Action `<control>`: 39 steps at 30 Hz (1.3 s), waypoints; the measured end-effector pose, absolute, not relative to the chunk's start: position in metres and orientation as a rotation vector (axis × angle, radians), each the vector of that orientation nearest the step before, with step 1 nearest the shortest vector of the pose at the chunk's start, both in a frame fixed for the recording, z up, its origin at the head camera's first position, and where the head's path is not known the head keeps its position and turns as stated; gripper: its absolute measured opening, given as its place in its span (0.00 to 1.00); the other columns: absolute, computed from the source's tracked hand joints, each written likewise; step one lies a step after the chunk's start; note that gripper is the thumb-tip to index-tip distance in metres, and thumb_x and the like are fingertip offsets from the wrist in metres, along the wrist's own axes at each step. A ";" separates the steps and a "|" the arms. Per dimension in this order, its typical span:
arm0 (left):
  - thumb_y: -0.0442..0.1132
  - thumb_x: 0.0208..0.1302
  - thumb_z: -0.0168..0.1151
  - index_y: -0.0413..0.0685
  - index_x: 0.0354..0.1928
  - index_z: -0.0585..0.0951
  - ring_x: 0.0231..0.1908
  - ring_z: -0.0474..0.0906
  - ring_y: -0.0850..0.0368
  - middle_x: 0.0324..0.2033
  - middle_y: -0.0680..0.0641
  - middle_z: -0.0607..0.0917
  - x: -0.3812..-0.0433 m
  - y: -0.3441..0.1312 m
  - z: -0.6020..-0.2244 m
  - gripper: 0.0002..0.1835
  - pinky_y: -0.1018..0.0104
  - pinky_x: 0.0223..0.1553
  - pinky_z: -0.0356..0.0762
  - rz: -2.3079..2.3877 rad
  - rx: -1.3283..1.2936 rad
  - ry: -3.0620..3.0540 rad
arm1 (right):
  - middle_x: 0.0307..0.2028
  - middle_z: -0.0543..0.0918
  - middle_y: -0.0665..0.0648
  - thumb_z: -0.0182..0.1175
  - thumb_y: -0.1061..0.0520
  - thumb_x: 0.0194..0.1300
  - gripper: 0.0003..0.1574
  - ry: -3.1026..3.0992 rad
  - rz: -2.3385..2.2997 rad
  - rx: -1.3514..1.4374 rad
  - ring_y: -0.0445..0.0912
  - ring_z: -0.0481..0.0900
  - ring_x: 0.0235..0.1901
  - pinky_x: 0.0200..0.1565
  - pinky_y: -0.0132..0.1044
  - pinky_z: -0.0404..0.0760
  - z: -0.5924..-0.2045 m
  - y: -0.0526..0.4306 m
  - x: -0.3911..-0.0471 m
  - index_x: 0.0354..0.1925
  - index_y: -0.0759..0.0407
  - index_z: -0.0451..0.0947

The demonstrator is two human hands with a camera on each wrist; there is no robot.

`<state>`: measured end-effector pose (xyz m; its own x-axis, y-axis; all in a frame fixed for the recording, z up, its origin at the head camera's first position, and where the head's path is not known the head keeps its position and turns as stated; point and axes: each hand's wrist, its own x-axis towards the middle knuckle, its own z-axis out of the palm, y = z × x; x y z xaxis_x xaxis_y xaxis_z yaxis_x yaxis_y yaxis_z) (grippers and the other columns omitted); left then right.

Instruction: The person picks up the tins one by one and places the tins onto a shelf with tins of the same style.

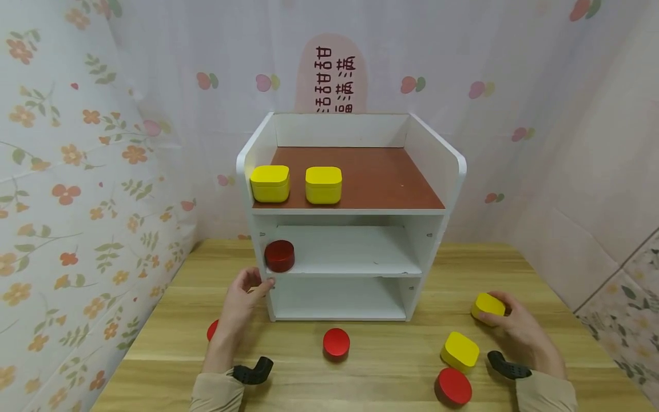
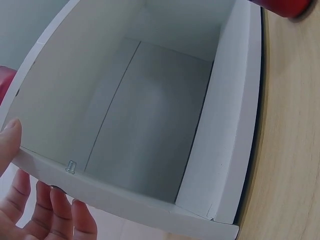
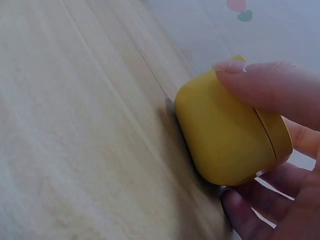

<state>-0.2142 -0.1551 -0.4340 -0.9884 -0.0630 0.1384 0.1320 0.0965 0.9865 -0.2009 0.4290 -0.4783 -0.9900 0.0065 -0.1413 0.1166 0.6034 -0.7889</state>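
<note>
A white shelf unit [image 1: 429, 154] with a brown top stands on the wooden table. My left hand [image 1: 242, 300] holds its left side panel [image 2: 115, 202], thumb at the front edge and fingers round the outside. Just above that hand, a red round box [image 1: 280, 256] sits at the left end of the middle shelf. Two yellow boxes, one in the left corner [image 1: 270, 184] and one beside it [image 1: 323, 186], are on the top. At the right, my right hand [image 1: 525, 332] grips another yellow box [image 3: 225, 130] between thumb and fingers, low over the table.
On the table, a yellow box [image 1: 460, 351] and a red round box [image 1: 454, 387] lie near my right hand. Another red box [image 1: 336, 343] is in front of the shelf unit. One more [image 1: 212, 329] is partly hidden behind my left forearm. Patterned curtains [image 1: 180, 68] surround the table.
</note>
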 end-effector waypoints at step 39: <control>0.38 0.64 0.67 0.39 0.50 0.72 0.46 0.72 0.53 0.43 0.42 0.76 -0.217 -0.158 -0.438 0.18 0.68 0.46 0.71 -1.989 -0.091 -2.221 | 0.63 0.59 0.77 0.65 0.44 0.65 0.51 3.111 -1.235 -0.021 0.70 0.64 0.52 0.32 0.36 0.74 -0.384 0.392 -0.176 0.71 0.67 0.53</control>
